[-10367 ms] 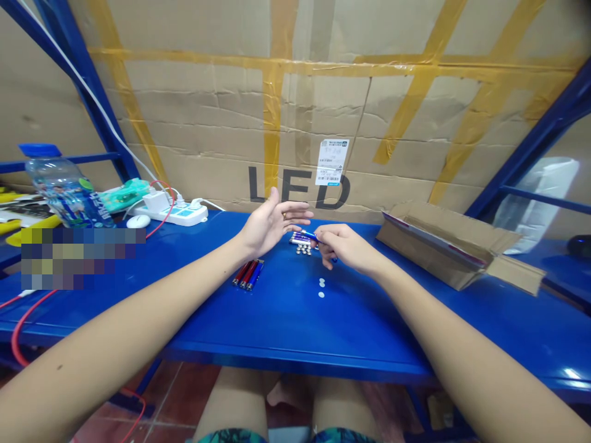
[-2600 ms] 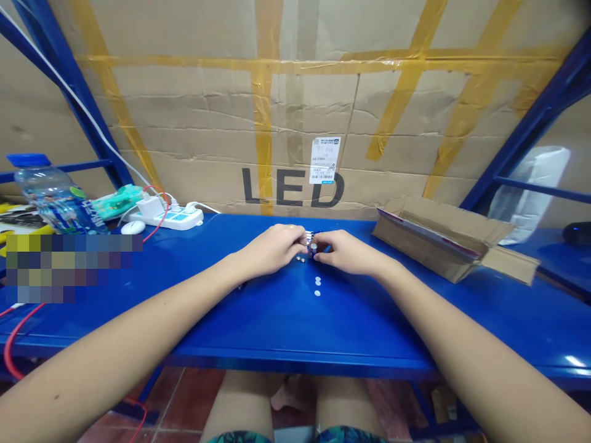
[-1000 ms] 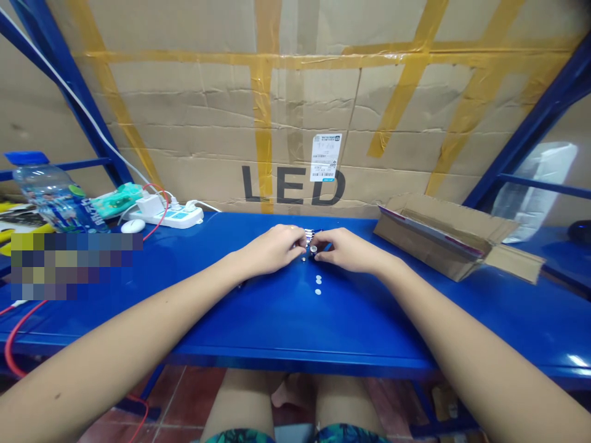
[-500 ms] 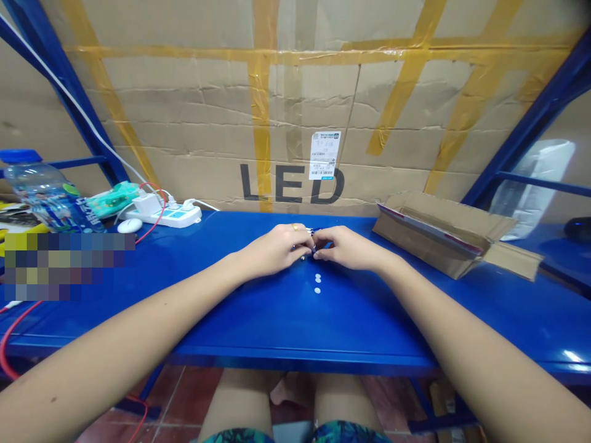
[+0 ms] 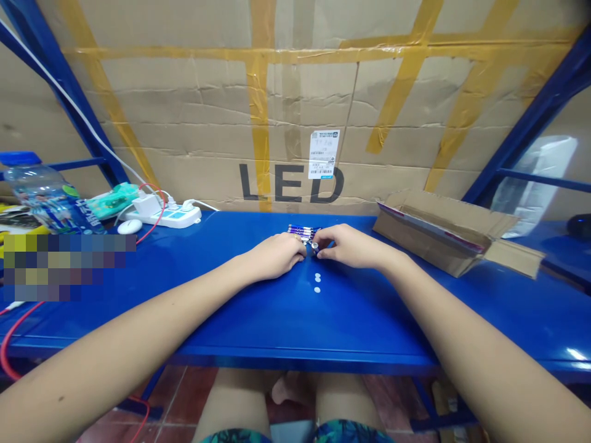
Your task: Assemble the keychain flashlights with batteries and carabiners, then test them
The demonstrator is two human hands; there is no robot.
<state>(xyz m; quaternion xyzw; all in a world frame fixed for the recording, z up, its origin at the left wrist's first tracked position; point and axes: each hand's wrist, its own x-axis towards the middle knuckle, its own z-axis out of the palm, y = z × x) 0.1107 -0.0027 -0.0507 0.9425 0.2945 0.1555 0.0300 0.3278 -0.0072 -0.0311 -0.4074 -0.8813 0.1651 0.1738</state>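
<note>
My right hand (image 5: pixel 344 246) rests over the middle of the blue table (image 5: pixel 258 320), its thumb and fingers pinching a small blue cylinder with a silver end (image 5: pixel 314 247). Just to its left, my left hand (image 5: pixel 279 255) has curled fingers near the tabletop; whether anything is in them is hidden. Behind the left fingertips lies a row of slim blue-and-silver cylinders (image 5: pixel 301 231), looking like batteries, partly covered by that hand. Three small whitish discs (image 5: pixel 317 290) lie on the table in front of the hands, two of them touching or overlapping.
An open cardboard box (image 5: pixel 434 237) stands at the right. On the left are a white power strip (image 5: pixel 175 214), a white mouse-like item (image 5: pixel 130 227), a plastic bottle (image 5: pixel 50 197) and a red cable (image 5: pixel 9 344). A large taped carton (image 5: pixel 194 123) forms the back.
My left hand has drawn back slightly left and toward me, away from the right fingers, uncovering the row of cylinders and the silver end of the held one. My right hand has barely moved.
</note>
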